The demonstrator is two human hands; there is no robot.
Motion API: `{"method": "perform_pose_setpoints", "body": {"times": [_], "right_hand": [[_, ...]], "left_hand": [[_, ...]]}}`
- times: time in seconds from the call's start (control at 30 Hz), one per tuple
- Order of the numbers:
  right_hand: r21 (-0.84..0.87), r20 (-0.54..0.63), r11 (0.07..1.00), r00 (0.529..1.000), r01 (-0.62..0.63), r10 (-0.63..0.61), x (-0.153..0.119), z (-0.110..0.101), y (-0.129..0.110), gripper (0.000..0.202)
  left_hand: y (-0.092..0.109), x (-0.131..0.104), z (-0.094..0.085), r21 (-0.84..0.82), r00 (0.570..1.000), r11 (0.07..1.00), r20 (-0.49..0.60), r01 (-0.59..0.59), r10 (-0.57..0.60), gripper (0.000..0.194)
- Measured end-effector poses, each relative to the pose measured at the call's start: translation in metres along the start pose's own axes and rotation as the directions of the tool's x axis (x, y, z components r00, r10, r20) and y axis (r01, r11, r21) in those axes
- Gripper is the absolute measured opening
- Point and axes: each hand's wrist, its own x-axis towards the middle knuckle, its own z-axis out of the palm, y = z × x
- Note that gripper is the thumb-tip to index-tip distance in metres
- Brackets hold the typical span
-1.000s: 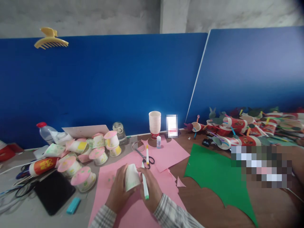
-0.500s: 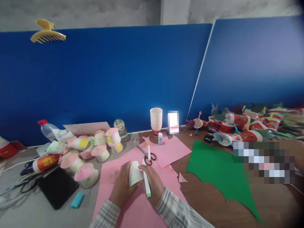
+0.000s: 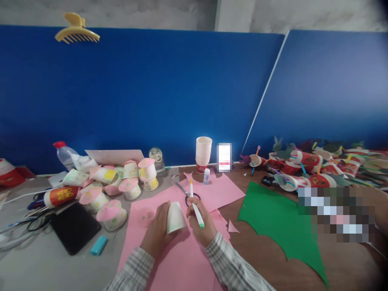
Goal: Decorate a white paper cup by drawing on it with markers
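Note:
My left hand (image 3: 159,227) is closed round a white paper cup (image 3: 176,218), which is tilted and has green strokes along its rim. In my right hand (image 3: 202,224) is a white marker (image 3: 197,213) with a green end pointing toward me; the hand is just right of the cup. Both hands are above sheets of pink paper (image 3: 174,266). Beyond them lie scissors (image 3: 188,193), with a yellow-capped marker (image 3: 191,188) across their handles. A glue stick (image 3: 206,176) stands upright on the pink paper.
Decorated cups with pink tops (image 3: 112,214) crowd the left, near a black tablet-like slab (image 3: 75,227) and a turquoise object (image 3: 99,245). A cup stack (image 3: 203,153) stands behind. Green paper (image 3: 279,222) lies right, below red cup figures (image 3: 321,181). Another person's hand (image 3: 365,202) is at far right.
My right hand and the marker have moved up and away from the cup, leaving a gap between them. My left hand still holds the cup. The view has shifted slightly.

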Motion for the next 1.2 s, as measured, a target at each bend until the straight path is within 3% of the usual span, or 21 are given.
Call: {"method": "perform_pose_setpoints", "body": {"times": [0.23,0.5,0.8,1.03,1.2], "right_hand": [[-0.202,0.128,0.972,0.987,0.121,-0.096,-0.005,0.001,-0.017,0.059],[-0.286,0.215,0.936,0.966,0.204,-0.145,-0.007,0.002,-0.018,0.064],[-0.326,0.254,0.902,0.945,0.283,-0.204,-0.006,0.001,-0.007,0.052],[-0.329,0.288,0.882,0.926,0.336,-0.246,-0.007,0.001,-0.010,0.049],[-0.415,0.373,0.830,0.902,0.372,-0.218,-0.006,0.000,-0.010,0.043]], "left_hand": [[0.006,0.000,-0.003,-0.079,0.998,0.997,-0.065,-0.026,0.021,0.079],[0.009,0.002,-0.005,-0.161,0.988,0.987,-0.155,-0.016,-0.009,0.077],[0.005,0.001,-0.001,-0.224,0.992,0.974,-0.116,0.026,-0.053,0.080],[0.003,-0.001,-0.002,-0.185,0.995,0.983,-0.103,-0.016,-0.003,0.083],[0.007,-0.004,-0.005,-0.171,0.998,0.984,-0.006,-0.058,0.058,0.091]]}}
